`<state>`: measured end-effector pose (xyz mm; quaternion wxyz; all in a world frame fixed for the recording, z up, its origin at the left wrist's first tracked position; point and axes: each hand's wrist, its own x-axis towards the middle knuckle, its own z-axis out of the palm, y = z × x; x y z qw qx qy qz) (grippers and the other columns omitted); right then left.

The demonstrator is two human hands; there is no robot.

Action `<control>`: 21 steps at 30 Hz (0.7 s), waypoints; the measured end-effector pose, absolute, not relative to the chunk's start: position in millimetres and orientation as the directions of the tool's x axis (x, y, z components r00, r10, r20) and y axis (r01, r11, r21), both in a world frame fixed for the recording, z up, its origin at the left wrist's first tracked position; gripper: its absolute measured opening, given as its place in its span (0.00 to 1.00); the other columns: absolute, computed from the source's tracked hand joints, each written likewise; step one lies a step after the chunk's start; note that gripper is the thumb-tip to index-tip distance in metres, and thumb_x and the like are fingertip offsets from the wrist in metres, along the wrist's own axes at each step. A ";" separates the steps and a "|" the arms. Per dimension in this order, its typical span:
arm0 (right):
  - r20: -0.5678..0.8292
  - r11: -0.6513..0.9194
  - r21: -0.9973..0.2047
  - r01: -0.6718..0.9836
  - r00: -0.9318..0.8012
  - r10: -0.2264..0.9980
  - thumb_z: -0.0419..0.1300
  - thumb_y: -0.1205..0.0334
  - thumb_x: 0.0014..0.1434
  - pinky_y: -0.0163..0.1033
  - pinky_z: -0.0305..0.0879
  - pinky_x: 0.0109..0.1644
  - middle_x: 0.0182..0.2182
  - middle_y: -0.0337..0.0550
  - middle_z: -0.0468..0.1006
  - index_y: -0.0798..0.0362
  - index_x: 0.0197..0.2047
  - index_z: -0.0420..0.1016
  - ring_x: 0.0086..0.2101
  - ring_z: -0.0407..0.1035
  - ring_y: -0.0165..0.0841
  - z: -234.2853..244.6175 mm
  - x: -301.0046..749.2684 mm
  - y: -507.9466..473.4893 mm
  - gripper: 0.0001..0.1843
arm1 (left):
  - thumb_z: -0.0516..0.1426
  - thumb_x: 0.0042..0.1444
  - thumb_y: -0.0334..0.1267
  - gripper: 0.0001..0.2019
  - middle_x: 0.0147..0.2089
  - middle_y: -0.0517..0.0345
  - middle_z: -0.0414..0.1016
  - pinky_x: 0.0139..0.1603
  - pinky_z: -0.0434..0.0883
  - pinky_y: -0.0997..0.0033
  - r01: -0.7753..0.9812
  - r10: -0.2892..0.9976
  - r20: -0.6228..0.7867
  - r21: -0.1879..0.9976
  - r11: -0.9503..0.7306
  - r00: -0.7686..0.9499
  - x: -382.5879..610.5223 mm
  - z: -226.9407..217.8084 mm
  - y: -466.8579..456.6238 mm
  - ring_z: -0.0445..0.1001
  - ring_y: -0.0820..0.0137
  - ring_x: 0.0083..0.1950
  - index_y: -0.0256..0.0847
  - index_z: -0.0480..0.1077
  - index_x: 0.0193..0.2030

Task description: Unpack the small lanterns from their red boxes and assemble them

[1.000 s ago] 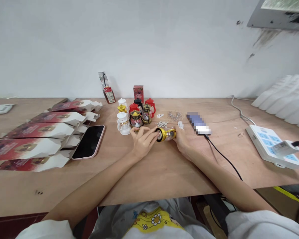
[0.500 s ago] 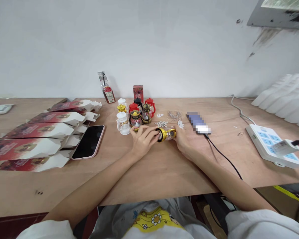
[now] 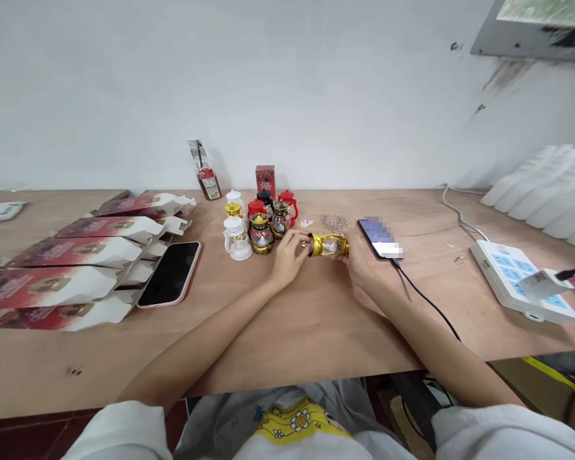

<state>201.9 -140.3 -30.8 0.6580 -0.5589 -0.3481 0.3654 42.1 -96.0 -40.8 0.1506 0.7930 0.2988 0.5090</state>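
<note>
White plastic-looking lantern with clear globe upright on brown wooden surface; dark bronze-toned round lantern just beside it. Next, left hand: fingertips bunched at the wide base of the shiny gold, clear-globed, plastic-looking lantern (can't tell if they pinch a small part or just touch). Gold lantern is on its side between the hands, long axis roughly left-right, base facing left. Right hand grips its narrower top end. Neither hand nearer: one per end. Slim dark phone beyond, to the right.
</note>
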 end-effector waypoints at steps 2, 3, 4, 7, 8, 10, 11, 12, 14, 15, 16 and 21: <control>0.040 0.110 -0.988 -0.110 0.507 0.861 0.59 0.49 0.49 0.34 0.71 0.28 0.37 0.39 0.71 0.49 0.34 0.63 0.36 0.70 0.33 -26.7 207.4 -138.8 0.15 | 0.54 0.56 0.29 0.05 0.42 0.53 0.73 0.41 0.69 0.70 0.249 0.722 0.635 0.679 -0.691 0.274 54.9 -44.5 -83.4 0.72 0.70 0.41 0.38 0.70 0.37; 0.043 0.114 -0.988 -0.106 0.517 0.855 0.61 0.50 0.48 0.34 0.71 0.29 0.38 0.39 0.70 0.48 0.35 0.63 0.38 0.69 0.33 -24.6 209.4 -138.6 0.15 | 0.53 0.56 0.28 0.06 0.41 0.53 0.74 0.40 0.70 0.71 0.237 0.760 0.594 0.724 -0.648 0.263 60.3 -46.0 -77.8 0.73 0.71 0.39 0.38 0.71 0.37; 0.055 0.120 -0.989 -0.091 0.526 0.849 0.61 0.51 0.47 0.34 0.71 0.29 0.38 0.39 0.69 0.48 0.35 0.62 0.38 0.69 0.33 -22.6 210.9 -138.7 0.16 | 0.53 0.55 0.27 0.07 0.40 0.53 0.75 0.39 0.71 0.71 0.233 0.787 0.560 0.755 -0.613 0.258 64.8 -47.3 -73.0 0.73 0.71 0.38 0.38 0.71 0.37; 0.119 0.135 -0.991 0.010 0.533 0.838 0.62 0.53 0.48 0.34 0.70 0.30 0.39 0.39 0.68 0.48 0.36 0.61 0.38 0.69 0.33 -18.3 212.9 -140.0 0.16 | 0.53 0.53 0.25 0.10 0.37 0.55 0.77 0.38 0.72 0.71 0.239 0.816 0.504 0.787 -0.569 0.283 71.2 -49.4 -64.0 0.75 0.70 0.36 0.38 0.73 0.37; 0.149 0.142 -0.988 0.055 0.530 0.835 0.62 0.53 0.48 0.35 0.70 0.31 0.40 0.40 0.68 0.48 0.37 0.62 0.39 0.69 0.33 -17.6 212.9 -140.6 0.16 | 0.53 0.52 0.23 0.11 0.36 0.56 0.78 0.39 0.72 0.71 0.242 0.822 0.488 0.794 -0.558 0.295 71.4 -49.7 -62.8 0.75 0.70 0.36 0.38 0.74 0.37; 0.209 0.163 -0.977 0.133 0.520 0.828 0.62 0.54 0.48 0.36 0.70 0.34 0.41 0.40 0.69 0.49 0.38 0.63 0.39 0.68 0.33 -17.1 212.5 -141.8 0.16 | 0.53 0.50 0.21 0.13 0.35 0.57 0.79 0.39 0.72 0.71 0.262 0.835 0.455 0.804 -0.534 0.309 70.0 -50.2 -62.0 0.76 0.70 0.36 0.38 0.74 0.36; 0.234 0.175 -0.971 0.161 0.515 0.825 0.62 0.54 0.48 0.36 0.70 0.35 0.41 0.41 0.70 0.50 0.38 0.63 0.39 0.69 0.33 -17.1 212.1 -142.3 0.17 | 0.53 0.49 0.21 0.13 0.35 0.57 0.79 0.39 0.72 0.71 0.277 0.843 0.440 0.807 -0.522 0.308 69.0 -50.4 -62.3 0.76 0.69 0.35 0.38 0.75 0.36; 0.250 0.183 -0.967 0.179 0.510 0.823 0.62 0.54 0.47 0.37 0.69 0.36 0.40 0.41 0.70 0.50 0.39 0.64 0.39 0.69 0.33 -17.2 211.8 -142.8 0.18 | 0.53 0.49 0.21 0.13 0.34 0.56 0.79 0.39 0.72 0.71 0.294 0.851 0.427 0.808 -0.510 0.305 68.0 -50.5 -62.7 0.76 0.69 0.35 0.37 0.75 0.35; 0.260 0.188 -0.964 0.188 0.506 0.823 0.63 0.53 0.46 0.36 0.69 0.35 0.39 0.41 0.72 0.50 0.40 0.64 0.38 0.69 0.33 -17.7 211.3 -143.3 0.20 | 0.55 0.48 0.22 0.10 0.33 0.55 0.79 0.39 0.72 0.69 0.329 0.867 0.403 0.809 -0.487 0.294 66.3 -50.6 -63.9 0.76 0.68 0.35 0.37 0.75 0.34; 0.257 0.185 -0.964 0.190 0.504 0.824 0.64 0.52 0.46 0.36 0.68 0.34 0.39 0.41 0.72 0.50 0.41 0.63 0.37 0.69 0.33 -18.1 211.4 -143.2 0.21 | 0.56 0.48 0.23 0.09 0.33 0.55 0.79 0.39 0.72 0.69 0.345 0.874 0.392 0.809 -0.476 0.287 65.6 -50.6 -64.5 0.76 0.67 0.34 0.37 0.74 0.33; 0.253 0.178 -0.965 0.194 0.506 0.825 0.64 0.51 0.46 0.36 0.68 0.33 0.38 0.41 0.72 0.50 0.41 0.63 0.36 0.69 0.33 -18.6 211.6 -143.0 0.22 | 0.56 0.48 0.23 0.08 0.32 0.55 0.79 0.39 0.72 0.68 0.361 0.880 0.381 0.808 -0.465 0.282 65.1 -50.6 -65.0 0.76 0.67 0.34 0.37 0.74 0.33; 0.229 0.129 -0.967 0.220 0.525 0.820 0.64 0.49 0.45 0.36 0.67 0.29 0.36 0.41 0.71 0.50 0.42 0.63 0.31 0.68 0.32 -22.9 217.2 -138.6 0.24 | 0.56 0.48 0.24 0.06 0.32 0.54 0.78 0.39 0.72 0.69 0.429 0.901 0.343 0.795 -0.429 0.265 63.4 -49.6 -66.3 0.75 0.69 0.33 0.36 0.72 0.31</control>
